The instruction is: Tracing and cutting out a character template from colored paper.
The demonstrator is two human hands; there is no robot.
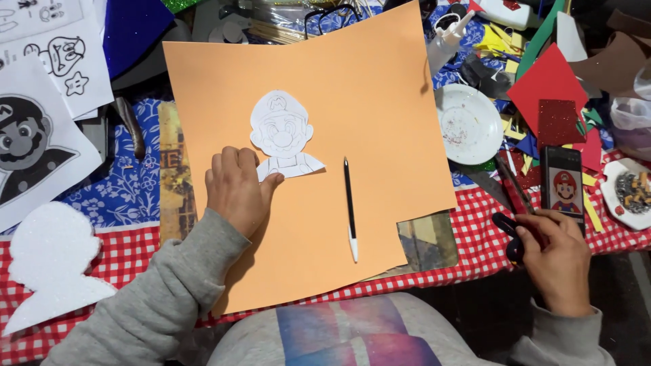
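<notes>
Centre of frame: a large orange foam sheet point(366, 102) lies flat on the red-and-white checked tablecloth point(475, 251). On it, left of centre, sits a white paper cut-out of a capped cartoon head and shoulders point(281, 135).

The left hand point(234, 190), in a grey sleeve, rests on the sheet at the cut-out's lower left edge, fingers curled under, thumb stretched onto the paper; it presses the cut-out and grips nothing.

A black-and-white pen point(350, 207) lies loose on the sheet just right of the cut-out, apart from both hands.

Lower right: the right hand point(557, 261) closes around the black handles of scissors point(510, 203), blades pointing up-left. Just above it stands a phone point(563, 186) showing a cartoon figure. A white plate point(469, 125) sits upper right among coloured scraps.
</notes>
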